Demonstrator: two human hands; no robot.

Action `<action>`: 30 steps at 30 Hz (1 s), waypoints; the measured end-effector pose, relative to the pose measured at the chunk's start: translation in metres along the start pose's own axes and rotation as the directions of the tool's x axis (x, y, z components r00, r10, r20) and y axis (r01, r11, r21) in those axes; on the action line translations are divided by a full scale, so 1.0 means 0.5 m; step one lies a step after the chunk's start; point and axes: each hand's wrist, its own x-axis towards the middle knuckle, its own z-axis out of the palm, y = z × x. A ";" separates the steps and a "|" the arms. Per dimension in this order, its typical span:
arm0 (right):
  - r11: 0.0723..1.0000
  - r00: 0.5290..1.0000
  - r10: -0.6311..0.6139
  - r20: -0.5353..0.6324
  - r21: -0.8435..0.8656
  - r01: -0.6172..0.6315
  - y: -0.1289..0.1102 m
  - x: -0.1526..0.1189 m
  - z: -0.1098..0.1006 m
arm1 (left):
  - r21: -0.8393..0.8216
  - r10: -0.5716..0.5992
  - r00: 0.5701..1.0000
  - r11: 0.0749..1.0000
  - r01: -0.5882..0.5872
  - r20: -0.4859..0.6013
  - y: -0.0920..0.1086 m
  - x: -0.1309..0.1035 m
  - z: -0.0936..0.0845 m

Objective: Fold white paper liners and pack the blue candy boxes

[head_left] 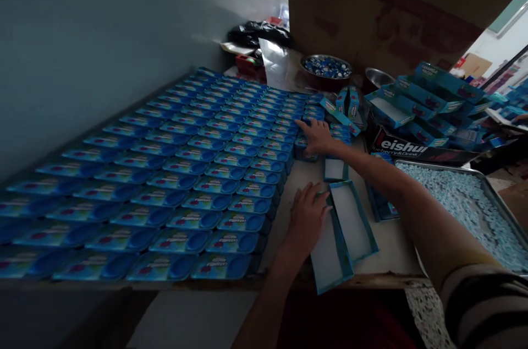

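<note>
My left hand [306, 219] curls over the far left end of an open blue cardboard box [330, 263] with a white inside, its thumb at the rim. A second open box [352, 222] lies against it on the right. My right hand [317, 137] reaches farther back, index finger stretched out and thumb apart, over small blue packs [305, 146] beside the big array. Whether its fingertips touch them I cannot tell. Rows of flat blue plastic packs [202, 219] with printed labels cover the table's left side. Another white-lined box [335, 169] sits below my right wrist.
Several empty blue display boxes [429, 93] are piled on a black carton [404, 142] at right. In front is a metal tray [474, 195] of small pale-blue pieces. A bowl [325, 68] of blue-and-white wrapped pieces stands behind, before a big cardboard box [371, 13].
</note>
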 end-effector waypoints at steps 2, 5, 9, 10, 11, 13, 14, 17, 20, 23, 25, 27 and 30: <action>0.999 0.995 -0.028 -0.093 0.024 0.030 -0.007 -0.049 -0.023 | -0.003 0.035 0.999 0.999 -0.035 0.031 -0.005 0.006 0.005; 0.996 0.962 -0.060 -0.265 0.052 0.076 -0.006 -0.165 -0.062 | 0.011 0.024 0.998 1.000 -0.025 0.058 -0.017 0.003 0.013; 0.996 0.948 -0.083 -0.307 -0.007 0.085 0.027 -0.315 -0.062 | 0.037 -0.037 0.999 0.999 0.037 0.013 -0.039 -0.024 0.038; 0.997 0.952 -0.079 -0.294 -0.027 0.074 0.037 -0.339 -0.047 | 0.024 -0.044 0.999 0.999 0.044 -0.001 -0.044 -0.030 0.046; 0.997 0.956 -0.072 -0.284 -0.044 0.062 0.045 -0.357 -0.029 | 0.000 -0.047 0.999 0.999 0.047 -0.013 -0.049 -0.035 0.052; 0.996 0.962 -0.065 -0.267 -0.072 0.047 0.057 -0.372 0.012 | -0.062 -0.038 0.999 0.997 0.036 -0.029 -0.058 -0.040 0.063; 0.995 0.963 -0.067 -0.260 -0.084 0.046 0.061 -0.373 0.029 | -0.088 -0.031 0.999 0.996 0.028 -0.038 -0.061 -0.041 0.067; 0.994 0.966 -0.057 -0.253 -0.100 0.033 0.065 -0.359 0.054 | -0.128 -0.031 0.998 0.991 0.023 -0.060 -0.064 -0.039 0.070; 0.997 0.970 -0.003 -0.243 -0.076 -0.016 0.069 -0.334 0.036 | -0.151 -0.054 0.997 0.987 0.046 -0.048 -0.063 -0.034 0.066; 0.999 0.982 0.004 -0.189 -0.048 -0.013 0.085 -0.297 0.009 | -0.178 -0.072 0.997 0.982 0.068 -0.018 -0.063 -0.029 0.063; 0.999 0.991 -0.052 -0.126 -0.021 0.050 0.103 -0.267 0.004 | -0.199 -0.086 0.996 0.976 0.085 0.000 -0.063 -0.027 0.063; 0.991 0.990 -0.130 -0.050 0.008 0.131 0.121 -0.240 0.014 | -0.230 -0.115 0.993 0.966 0.115 0.015 -0.063 -0.028 0.060; 0.991 0.991 -0.131 0.002 0.000 0.131 0.139 -0.223 0.040 | -0.280 -0.196 0.981 0.941 0.189 0.002 -0.060 -0.035 0.049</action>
